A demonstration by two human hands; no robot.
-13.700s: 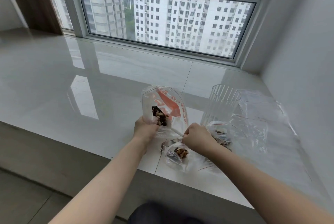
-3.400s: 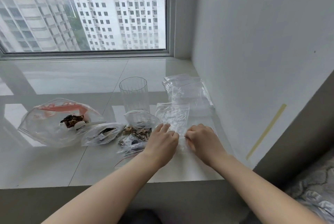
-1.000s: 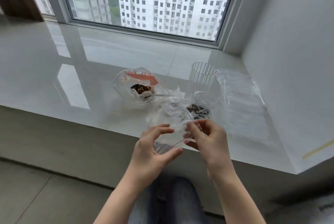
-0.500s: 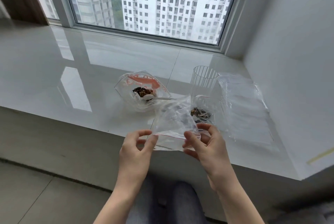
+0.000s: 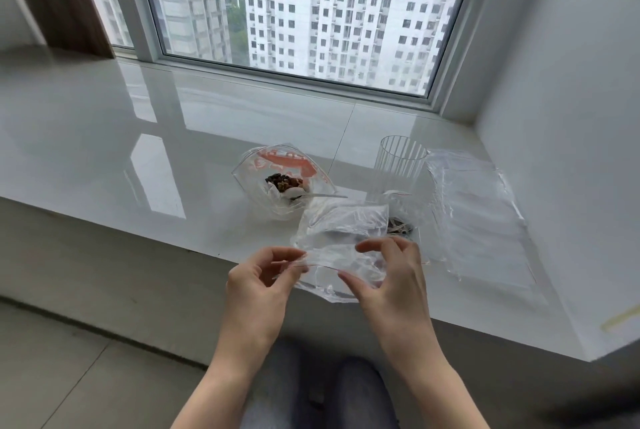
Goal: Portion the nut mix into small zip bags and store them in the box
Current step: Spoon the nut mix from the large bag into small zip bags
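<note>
An empty small clear zip bag (image 5: 341, 238) is held up over the front edge of the white sill. My left hand (image 5: 261, 284) pinches its left mouth edge and my right hand (image 5: 391, 276) pinches its right side. Beyond it on the sill lies the big nut mix bag (image 5: 277, 179) with orange print, dark nuts and a white spoon (image 5: 322, 196) in it. A filled small bag of nuts (image 5: 401, 226) lies partly hidden behind the held bag.
A ribbed clear glass (image 5: 401, 165) stands upright right of the big bag. A stack of empty clear zip bags (image 5: 481, 217) lies by the right wall. The glossy sill (image 5: 138, 137) runs left to a window; my knees are below its front edge.
Since 3.4 s ago, both hands lifted the empty small bag off the sill. Over the last second they keep working at its mouth; the left fingers now pinch its edge.
</note>
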